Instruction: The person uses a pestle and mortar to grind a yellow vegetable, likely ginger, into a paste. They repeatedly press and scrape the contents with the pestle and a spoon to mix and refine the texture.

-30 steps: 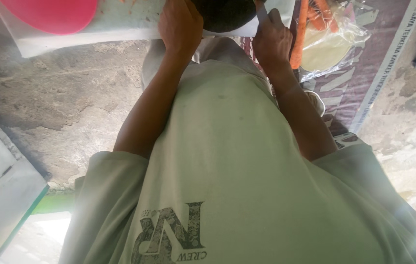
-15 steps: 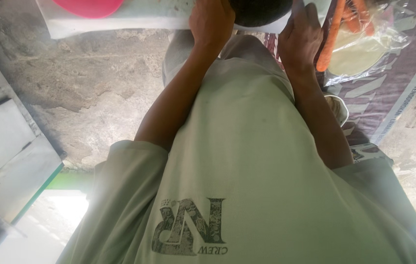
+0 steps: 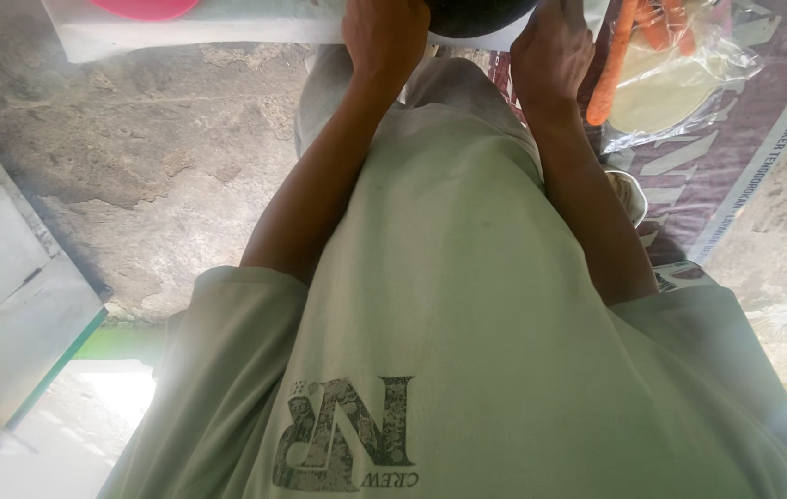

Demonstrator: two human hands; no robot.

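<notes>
Hands gripping dark round bowl (image 3: 481,14) at top edge: left hand (image 3: 384,37), right hand (image 3: 552,55) curling around sides. Looking hard, maybe heavy; holding by rim. Carrots (image 3: 615,55) lying near.

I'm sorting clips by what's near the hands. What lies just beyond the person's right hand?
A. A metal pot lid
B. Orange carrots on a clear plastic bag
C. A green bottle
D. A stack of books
B: orange carrots lie on a clear plastic bag beside the right hand.
</notes>
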